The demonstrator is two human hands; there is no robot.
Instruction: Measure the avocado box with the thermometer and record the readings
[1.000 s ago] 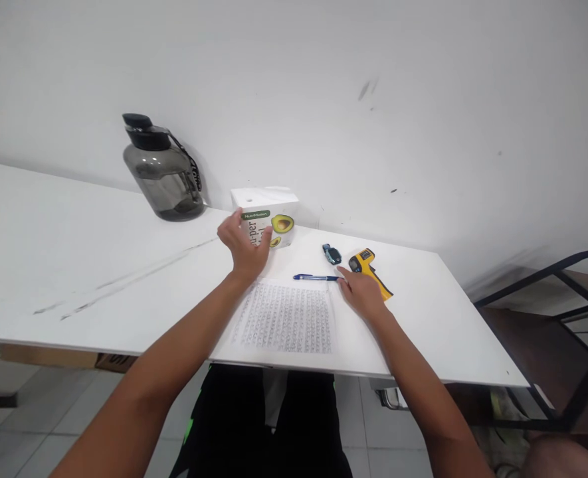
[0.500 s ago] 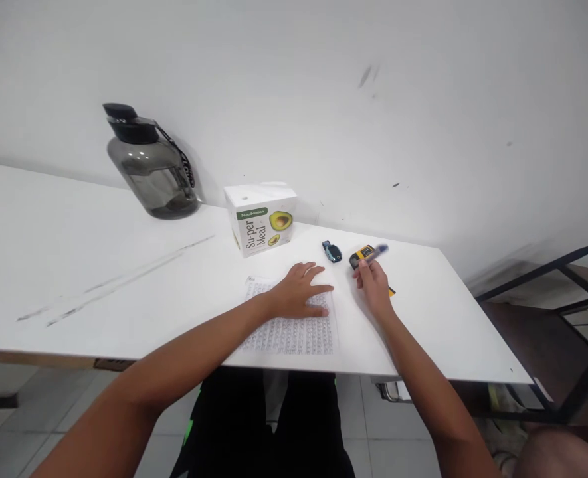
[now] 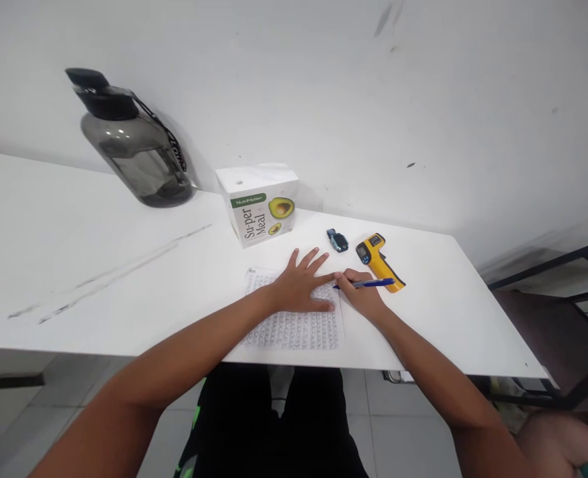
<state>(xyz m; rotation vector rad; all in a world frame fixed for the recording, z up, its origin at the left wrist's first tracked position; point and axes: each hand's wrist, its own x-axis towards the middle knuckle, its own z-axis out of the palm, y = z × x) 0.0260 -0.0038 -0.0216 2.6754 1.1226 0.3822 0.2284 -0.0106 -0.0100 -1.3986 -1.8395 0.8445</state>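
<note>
My left hand [image 3: 301,285] lies flat with its fingers spread on a printed sheet of paper [image 3: 294,332], covering part of its rows of small figures. Between the fingers of my right hand [image 3: 361,295] is a blue pen [image 3: 376,283], its tip low at the sheet's right side, close to my left index finger. Whether the tip touches the paper I cannot tell. Just beyond the right hand lies a yellow and black infrared thermometer [image 3: 381,262]. A small dark watch-like device [image 3: 337,240] rests to its left.
A white box with avocado pictures [image 3: 258,206] stands behind the sheet. Farther left, a large grey bottle with a black lid [image 3: 129,146] stands by the wall. The white table [image 3: 124,292] has its front edge above my legs. A black metal frame [image 3: 563,265] is at the right.
My right hand has come down and left with the pen, from over the thermometer to the sheet's right edge. The thermometer now shows almost whole. The view has shifted slightly.
</note>
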